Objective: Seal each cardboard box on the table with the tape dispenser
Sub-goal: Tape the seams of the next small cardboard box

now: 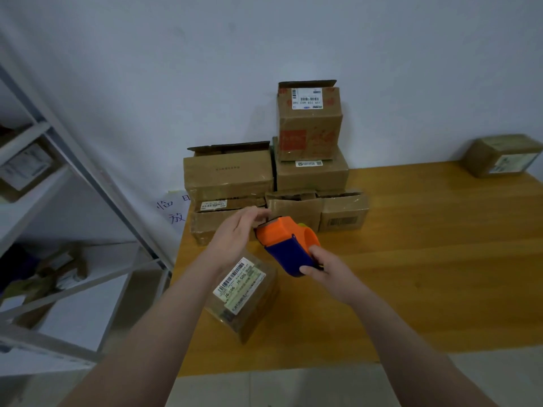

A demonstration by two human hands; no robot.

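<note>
Orange tape dispenser (pixel 283 239) in right hand (pixel 326 271); labelled box (pixel 246 301) closed.

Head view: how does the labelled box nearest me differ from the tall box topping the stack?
The near box sits on the table; the tall box stands on another box. The near box looks closed and glossy; the tall box has a flap standing up. The near box is labelled on top, the tall box on its front. Both are brown cardboard.
</note>
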